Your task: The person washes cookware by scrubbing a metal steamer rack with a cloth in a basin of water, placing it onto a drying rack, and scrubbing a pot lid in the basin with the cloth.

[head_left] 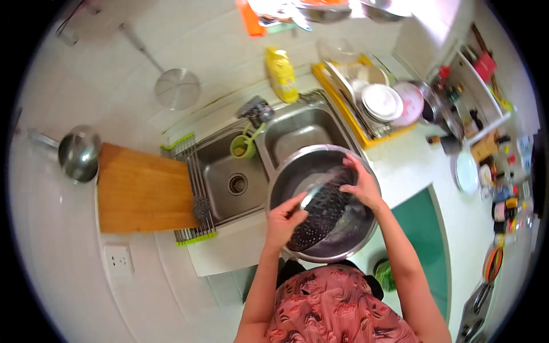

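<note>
A large round metal basin (pixel 320 254) overlaps the front edge of the right sink bowl. Inside it is a dark perforated utensil (pixel 322 220), tilted and partly blurred; whether it is a strainer or a grater I cannot tell. My left hand (pixel 283 222) is closed on the shiny edge at its left side. My right hand (pixel 363 186) has its thumb and fingers around the upper right end of the utensil. Some clear, wet-looking patches show at the bottom of the basin.
A double sink (pixel 231 197) holds a green cup (pixel 245 150) on the left, below the faucet (pixel 255 110). A wooden board (pixel 143 191) stands left of the roll-up rack (pixel 197 191). A yellow dish tray (pixel 366 137) with dishes and a yellow bottle (pixel 281 74) are behind.
</note>
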`<state>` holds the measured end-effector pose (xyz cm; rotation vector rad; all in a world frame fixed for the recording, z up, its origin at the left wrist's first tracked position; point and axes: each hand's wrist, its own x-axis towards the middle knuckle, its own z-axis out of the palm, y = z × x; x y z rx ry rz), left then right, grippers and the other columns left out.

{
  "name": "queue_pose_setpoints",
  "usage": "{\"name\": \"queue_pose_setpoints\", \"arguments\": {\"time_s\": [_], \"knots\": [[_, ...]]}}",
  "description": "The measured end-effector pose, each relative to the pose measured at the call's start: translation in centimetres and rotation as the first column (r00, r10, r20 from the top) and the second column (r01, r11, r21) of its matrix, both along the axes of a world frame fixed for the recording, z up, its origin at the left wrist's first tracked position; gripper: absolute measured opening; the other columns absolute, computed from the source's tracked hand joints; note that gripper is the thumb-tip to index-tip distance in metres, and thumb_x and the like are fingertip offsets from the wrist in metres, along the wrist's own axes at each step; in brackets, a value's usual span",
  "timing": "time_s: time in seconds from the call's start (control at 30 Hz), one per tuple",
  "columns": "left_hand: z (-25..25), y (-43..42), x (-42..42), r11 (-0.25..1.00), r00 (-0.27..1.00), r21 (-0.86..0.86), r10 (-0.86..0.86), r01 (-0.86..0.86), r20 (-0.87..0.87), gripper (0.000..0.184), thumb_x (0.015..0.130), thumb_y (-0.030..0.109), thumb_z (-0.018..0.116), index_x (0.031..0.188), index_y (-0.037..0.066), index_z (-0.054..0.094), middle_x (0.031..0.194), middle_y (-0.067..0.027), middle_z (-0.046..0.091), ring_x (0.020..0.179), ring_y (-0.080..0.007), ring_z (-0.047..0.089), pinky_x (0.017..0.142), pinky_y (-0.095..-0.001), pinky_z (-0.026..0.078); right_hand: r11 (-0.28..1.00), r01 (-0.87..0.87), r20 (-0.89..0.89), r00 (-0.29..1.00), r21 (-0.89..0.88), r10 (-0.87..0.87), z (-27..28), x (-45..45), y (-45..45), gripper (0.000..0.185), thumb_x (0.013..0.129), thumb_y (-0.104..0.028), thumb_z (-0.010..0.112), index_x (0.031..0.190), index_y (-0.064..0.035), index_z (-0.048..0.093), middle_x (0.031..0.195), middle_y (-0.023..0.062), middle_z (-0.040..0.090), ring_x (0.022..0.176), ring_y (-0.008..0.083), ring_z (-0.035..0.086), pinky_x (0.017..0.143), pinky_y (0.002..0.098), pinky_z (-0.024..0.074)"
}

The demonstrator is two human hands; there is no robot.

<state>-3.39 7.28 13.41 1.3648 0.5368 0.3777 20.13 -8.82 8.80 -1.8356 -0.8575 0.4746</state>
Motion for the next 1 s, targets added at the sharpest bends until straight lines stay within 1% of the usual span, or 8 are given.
{"name": "queue_pose_setpoints", "arguments": {"time_s": [0.03,0.07,0.13,0.27,0.37,0.5,0.6,1.0], "knots": [[0.8,0.0,-0.1,0.993,0.997,0.091,-0.066,0.069,-0.032,0.046,0.086,0.003,0.072,0.132,0.003,0.064,0.117,0.0008,0.067,0.098,-0.0081,0.06,0.088,-0.024,0.048,0.998,-0.059,-0.077,0.995,0.018,0.06,0.5,0.7,0.1,0.083,0.062,-0.003,0.083,0.139,-0.0068,0.052,0.13,0.0132,0.063,0.122,0.0253,0.058,0.106,0.0349,0.0433],[1.2,-0.3,-0.1,0.996,0.996,-0.011,-0.092,0.092,0.007,0.046,0.086,0.004,0.074,0.131,0.003,0.064,0.117,-0.0002,0.068,0.1,-0.0085,0.061,0.089,-0.0247,0.048,0.99,-0.111,-0.074,0.992,-0.088,0.105,0.4,1.4,-0.2,0.058,0.065,0.001,0.08,0.12,-0.0038,0.064,0.114,0.0107,0.069,0.109,0.0209,0.064,0.096,0.0326,0.0493],[2.2,-0.4,-0.4,0.991,0.986,0.016,-0.137,0.136,0.093,0.047,0.085,0.006,0.076,0.131,0.003,0.064,0.116,-0.0011,0.069,0.101,-0.0085,0.061,0.09,-0.0252,0.049,0.966,-0.201,-0.304,0.941,-0.16,0.146,0.9,2.5,-1.3,0.038,0.069,0.004,0.076,0.105,-0.0039,0.067,0.099,0.0063,0.071,0.097,0.0153,0.065,0.088,0.0303,0.0516],[3.8,0.8,-1.9,0.976,0.971,0.179,-0.157,0.125,0.183,0.035,0.096,0.013,0.065,0.128,-0.001,0.065,0.124,-0.0074,0.069,0.105,-0.0126,0.063,0.095,-0.0265,0.048,0.973,-0.227,-0.257,0.943,-0.034,0.211,2.9,3.4,-3.2,0.027,0.074,0.009,0.069,0.096,-0.0055,0.066,0.095,0.0022,0.069,0.091,0.0115,0.063,0.083,0.0285,0.0515],[4.8,2.5,-2.7,0.993,0.976,0.103,0.041,-0.064,0.215,0.043,0.107,0.032,0.046,0.129,-0.001,0.064,0.129,-0.0101,0.066,0.123,-0.0195,0.058,0.109,-0.0345,0.04,0.991,-0.131,-0.169,0.977,-0.015,0.127,6.8,3.0,-3.7,0.018,0.079,0.007,0.068,0.093,-0.0051,0.064,0.097,0.0035,0.07,0.094,0.0133,0.064,0.086,0.0284,0.051],[4.0,3.3,-3.1,0.971,0.962,0.136,0.166,-0.198,0.217,0.048,0.109,0.033,0.037,0.13,-0.002,0.062,0.134,-0.0128,0.063,0.129,-0.0216,0.054,0.114,-0.0362,0.034,0.985,-0.05,-0.22,0.972,0.166,0.087,7.3,3.6,-4.7,0.016,0.086,-0.001,0.072,0.094,-0.0079,0.06,0.096,-0.0001,0.067,0.094,0.01,0.061,0.09,0.0282,0.0473],[2.8,2.9,-3.1,0.97,0.963,0.109,0.195,-0.217,0.184,0.055,0.11,0.039,0.03,0.133,0.0,0.06,0.137,-0.0113,0.061,0.133,-0.0223,0.05,0.117,-0.0436,0.03,0.944,0.053,-0.253,0.967,0.325,0.033,7.5,2.8,-4.8,0.023,0.086,0.009,0.066,0.102,-0.0071,0.063,0.097,-0.0024,0.067,0.092,0.0091,0.061,0.087,0.0273,0.0498],[2.6,1.0,-2.3,0.973,0.967,-0.06,0.227,-0.221,0.112,0.05,0.11,0.038,0.034,0.133,0.001,0.058,0.138,-0.0103,0.059,0.135,-0.0191,0.047,0.117,-0.0419,0.028,0.923,0.152,-0.251,0.966,0.353,-0.064,6.5,1.1,-5.6,0.019,0.087,0.006,0.068,0.095,-0.0092,0.059,0.092,-0.0033,0.064,0.089,0.0078,0.058,0.086,0.0262,0.0486]]}}
